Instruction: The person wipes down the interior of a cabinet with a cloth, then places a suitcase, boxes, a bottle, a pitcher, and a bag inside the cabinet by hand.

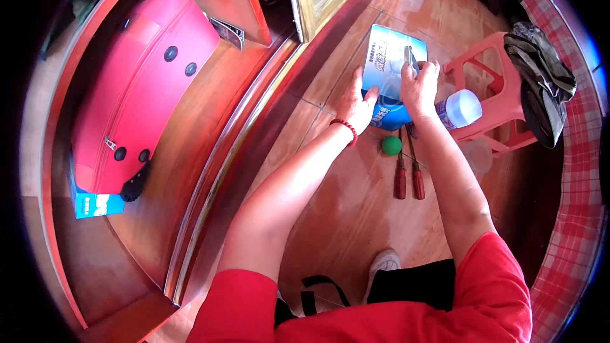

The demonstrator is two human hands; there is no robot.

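Note:
A blue and white cardboard box (384,51) with printed characters is on the tiled floor in front of me. My left hand (357,107), with a red bead bracelet at the wrist, is closed against the box's left side, thumb over the near edge. Over the box's right part, my right hand (420,92) is closed around a slim silver and dark tool (408,56) that points away from me. Its exact kind is too small to make out. Just below the box lie a green ball (391,146) and two red-handled screwdrivers (399,181), their tips partly hidden.
Right of the box are a bottle with a pale cap (467,107) and a pink plastic stool (502,76) with dark cloth (540,79) over it. On the left, a pink zippered case (146,89) lies inside a cabinet with a sliding-door track (238,140). Checked fabric (575,184) hangs at right.

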